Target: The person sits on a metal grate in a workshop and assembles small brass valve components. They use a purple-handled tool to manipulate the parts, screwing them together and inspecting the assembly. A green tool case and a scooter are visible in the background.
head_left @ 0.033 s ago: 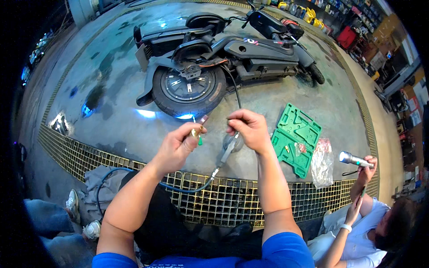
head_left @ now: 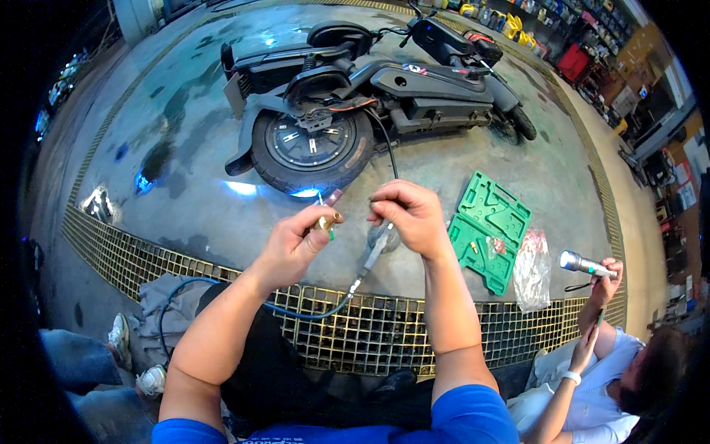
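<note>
My left hand (head_left: 290, 246) is closed around a small brass fitting (head_left: 327, 220). A reddish-brown strip (head_left: 335, 197) and a bit of green show by its fingers. To its right, my right hand (head_left: 411, 216) pinches with thumb and forefinger; a small dark tip shows there, too small to name. The hands are apart. Below the right hand lies a metal air inflator (head_left: 376, 251) with a round body, joined to a blue hose (head_left: 310, 316). A black hose (head_left: 390, 144) runs up behind the right hand to an electric scooter (head_left: 414, 89) lying on its side, its wheel (head_left: 314, 148) just ahead.
An opened green tool case (head_left: 492, 226) and a clear plastic bag (head_left: 532, 270) lie at right. Yellow-edged floor grating (head_left: 347, 340) crosses in front of me. At lower right, another person's hand holds a lit flashlight (head_left: 588, 265). Someone's white shoes (head_left: 151, 380) are at lower left.
My right hand has shifted slightly left, toward the left one. The brass fitting has turned a little in my left fingers, and less green shows.
</note>
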The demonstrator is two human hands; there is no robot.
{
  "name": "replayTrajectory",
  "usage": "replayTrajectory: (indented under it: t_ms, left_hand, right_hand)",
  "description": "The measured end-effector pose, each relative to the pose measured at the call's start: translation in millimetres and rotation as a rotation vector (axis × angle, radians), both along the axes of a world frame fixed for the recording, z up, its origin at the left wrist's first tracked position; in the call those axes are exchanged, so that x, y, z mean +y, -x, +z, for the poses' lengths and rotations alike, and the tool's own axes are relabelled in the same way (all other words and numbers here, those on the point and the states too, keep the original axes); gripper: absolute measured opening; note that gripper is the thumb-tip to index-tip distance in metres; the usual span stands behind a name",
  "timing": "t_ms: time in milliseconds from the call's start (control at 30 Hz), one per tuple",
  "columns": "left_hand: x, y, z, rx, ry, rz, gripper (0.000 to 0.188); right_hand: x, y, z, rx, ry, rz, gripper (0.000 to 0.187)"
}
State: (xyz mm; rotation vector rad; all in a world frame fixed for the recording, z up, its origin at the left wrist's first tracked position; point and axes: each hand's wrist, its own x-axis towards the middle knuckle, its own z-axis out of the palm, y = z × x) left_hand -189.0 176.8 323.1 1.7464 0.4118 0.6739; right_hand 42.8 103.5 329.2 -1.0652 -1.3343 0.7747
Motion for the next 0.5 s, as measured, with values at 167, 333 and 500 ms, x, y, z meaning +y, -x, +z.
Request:
replayTrajectory:
  t_ms: [167, 333, 500]
  left_hand:
    - [-6.8, 1.9, 6.5, 0.036, -0.146, 0.035, 0.029]
    - [-11.5, 6.0, 9.0, 0.111, -0.208, 0.020, 0.036]
    - [-14.0, 7.2, 14.4, 0.156, -0.255, -0.004, 0.036]
  right_hand:
    - [-14.6, 23.3, 36.1, -0.287, -0.216, 0.082, 0.013]
    - [-21.8, 30.1, 42.1, -0.480, -0.238, 0.064, 0.014]
    - [-24.9, 29.9, 43.6, -0.586, -0.248, 0.074, 0.015]
